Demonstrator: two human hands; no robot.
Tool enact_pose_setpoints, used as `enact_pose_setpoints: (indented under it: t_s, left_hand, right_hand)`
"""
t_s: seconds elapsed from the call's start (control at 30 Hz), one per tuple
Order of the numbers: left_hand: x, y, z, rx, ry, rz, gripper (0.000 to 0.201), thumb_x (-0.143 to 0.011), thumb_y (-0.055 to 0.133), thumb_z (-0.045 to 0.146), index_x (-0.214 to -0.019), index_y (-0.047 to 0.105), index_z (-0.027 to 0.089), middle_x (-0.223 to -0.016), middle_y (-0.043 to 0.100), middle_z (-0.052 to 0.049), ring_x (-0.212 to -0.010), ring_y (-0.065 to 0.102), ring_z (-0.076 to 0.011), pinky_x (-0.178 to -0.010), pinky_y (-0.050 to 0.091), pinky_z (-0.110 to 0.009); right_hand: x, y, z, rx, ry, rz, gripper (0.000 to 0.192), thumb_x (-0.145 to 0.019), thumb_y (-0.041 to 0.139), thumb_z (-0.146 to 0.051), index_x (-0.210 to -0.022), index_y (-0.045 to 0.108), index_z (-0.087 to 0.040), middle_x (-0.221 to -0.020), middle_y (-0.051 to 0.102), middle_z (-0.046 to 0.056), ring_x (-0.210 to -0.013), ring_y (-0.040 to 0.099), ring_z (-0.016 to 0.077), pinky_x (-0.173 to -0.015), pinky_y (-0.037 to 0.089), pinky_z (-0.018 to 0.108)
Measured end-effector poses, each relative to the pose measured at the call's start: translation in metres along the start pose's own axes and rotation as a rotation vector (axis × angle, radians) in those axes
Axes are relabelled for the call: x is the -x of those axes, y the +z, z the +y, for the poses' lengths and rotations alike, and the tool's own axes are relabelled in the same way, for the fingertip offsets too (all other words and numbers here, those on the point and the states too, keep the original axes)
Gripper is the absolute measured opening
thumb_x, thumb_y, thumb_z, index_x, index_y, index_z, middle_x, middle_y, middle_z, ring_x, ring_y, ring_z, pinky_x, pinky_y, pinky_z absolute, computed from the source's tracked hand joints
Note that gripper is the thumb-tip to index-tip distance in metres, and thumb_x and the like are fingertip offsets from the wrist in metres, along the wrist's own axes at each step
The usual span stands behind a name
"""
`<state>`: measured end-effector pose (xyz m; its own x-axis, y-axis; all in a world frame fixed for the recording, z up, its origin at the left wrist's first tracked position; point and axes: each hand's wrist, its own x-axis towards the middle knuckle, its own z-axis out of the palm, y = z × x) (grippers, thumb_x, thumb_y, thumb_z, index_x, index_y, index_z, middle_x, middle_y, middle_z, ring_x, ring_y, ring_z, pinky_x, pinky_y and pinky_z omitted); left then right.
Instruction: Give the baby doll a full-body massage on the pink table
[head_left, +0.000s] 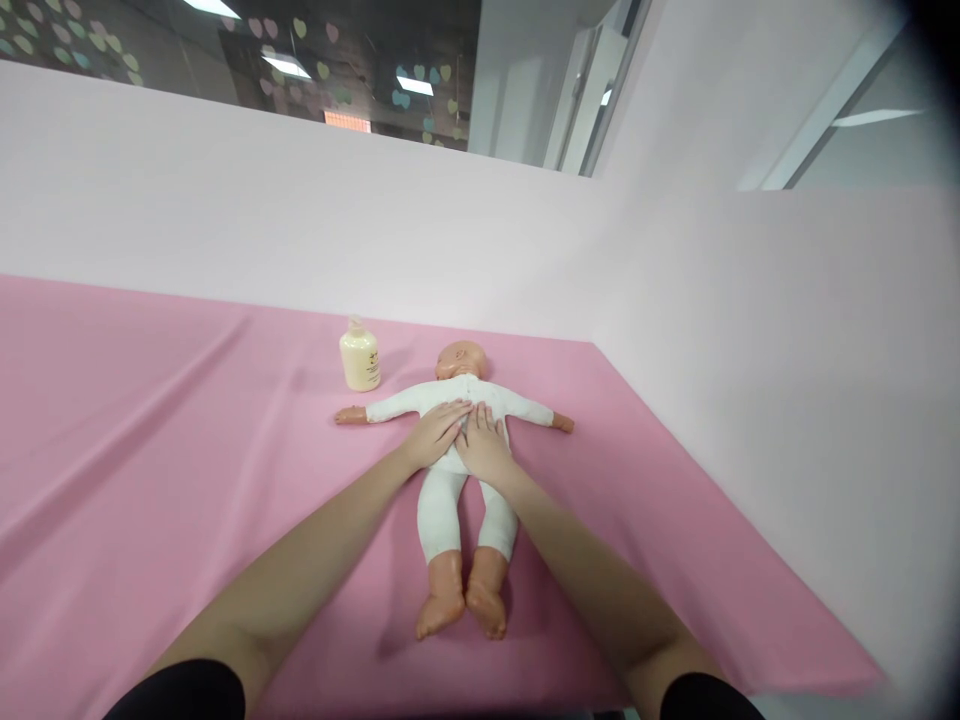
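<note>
Two flat hands on a baby doll

The doll [461,440] lies on its back on the pink cloth [150,420], with lots of open cloth left of the doll and the cloth's edge nearer on its right. The left hand [435,432] and right hand [484,445] lie spread, side by side, hiding its tummy. A cream bottle [360,357] stands just beside the doll's head.

No legible text; the cream bottle [360,358] bears a small mark, too blurred to read.

doll's belly [459,440] under hands [461,438]
</note>
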<state>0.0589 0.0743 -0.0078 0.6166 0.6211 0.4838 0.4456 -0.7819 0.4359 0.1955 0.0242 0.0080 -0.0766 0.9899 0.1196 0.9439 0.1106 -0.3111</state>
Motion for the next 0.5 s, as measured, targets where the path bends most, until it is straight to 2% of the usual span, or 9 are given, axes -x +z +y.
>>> enact_pose_setpoints:
  t_s: [0.13, 0.2, 0.23, 0.3, 0.33, 0.4, 0.5]
  left_hand:
    - [0.001, 0.0, -0.001, 0.014, -0.037, 0.015, 0.047, -0.093, 0.024, 0.032, -0.134, 0.044, 0.017, -0.141, 0.043, -0.005, -0.134, 0.033, -0.0163, -0.114, 0.023, -0.041]
    - [0.001, 0.001, -0.004, 0.02, -0.057, 0.02, 0.047, -0.093, 0.023, 0.031, -0.134, 0.044, 0.018, -0.142, 0.042, -0.005, -0.136, 0.03, -0.0164, -0.114, 0.022, -0.042]
    - [0.001, 0.001, -0.005, 0.022, -0.072, 0.024, 0.048, -0.094, 0.021, 0.031, -0.134, 0.043, 0.018, -0.142, 0.041, -0.004, -0.136, 0.029, -0.0164, -0.114, 0.022, -0.042]
    - [0.002, 0.002, -0.008, 0.024, -0.107, 0.036, 0.048, -0.094, 0.02, 0.031, -0.135, 0.042, 0.019, -0.144, 0.038, -0.004, -0.138, 0.026, -0.0165, -0.115, 0.02, -0.042]
    - [0.002, 0.003, -0.008, 0.02, -0.124, 0.041, 0.048, -0.094, 0.02, 0.031, -0.135, 0.042, 0.019, -0.145, 0.036, -0.004, -0.138, 0.024, -0.0166, -0.115, 0.02, -0.042]
    - [0.002, 0.003, -0.008, 0.004, -0.154, 0.049, 0.048, -0.094, 0.022, 0.031, -0.136, 0.041, 0.019, -0.147, 0.033, -0.004, -0.139, 0.022, -0.0173, -0.114, 0.019, -0.043]
    - [0.001, 0.004, -0.006, -0.027, -0.216, 0.053, 0.048, -0.093, 0.025, 0.031, -0.137, 0.039, 0.017, -0.149, 0.028, -0.006, -0.14, 0.019, -0.02, -0.114, 0.017, -0.046]
  right_hand:
    - [0.008, -0.003, -0.009, -0.038, -0.123, -0.009, 0.06, -0.09, 0.034, -0.03, -0.141, 0.026, 0.001, -0.149, 0.02, 0.022, -0.139, 0.014, 0.0328, -0.111, 0.012, 0.052]
    - [0.009, -0.007, -0.01, -0.085, -0.218, -0.022, 0.054, -0.088, 0.039, -0.025, -0.137, 0.037, -0.005, -0.146, 0.029, 0.02, -0.138, 0.02, 0.0306, -0.11, 0.014, 0.052]
    - [0.008, -0.01, -0.009, -0.123, -0.282, -0.035, 0.047, -0.087, 0.041, -0.023, -0.131, 0.046, -0.009, -0.142, 0.039, 0.017, -0.136, 0.026, 0.0284, -0.11, 0.014, 0.052]
    - [0.003, -0.014, -0.004, -0.231, -0.414, -0.08, 0.03, -0.086, 0.043, -0.02, -0.107, 0.064, -0.016, -0.12, 0.061, 0.01, -0.121, 0.046, 0.0224, -0.111, 0.014, 0.048]
    - [0.0, -0.017, 0.0, -0.305, -0.46, -0.109, 0.026, -0.087, 0.043, -0.02, -0.093, 0.069, -0.018, -0.105, 0.068, 0.006, -0.109, 0.055, 0.0192, -0.111, 0.015, 0.046]
    - [-0.007, -0.019, 0.01, -0.49, -0.474, -0.172, 0.03, -0.088, 0.043, -0.028, -0.074, 0.068, -0.019, -0.082, 0.071, 0.002, -0.085, 0.063, 0.0154, -0.112, 0.017, 0.041]
    - [-0.015, -0.021, 0.026, -0.806, -0.4, -0.264, 0.046, -0.089, 0.04, -0.043, -0.055, 0.061, -0.019, -0.06, 0.065, 0.0, -0.074, 0.065, 0.016, -0.109, 0.024, 0.038]
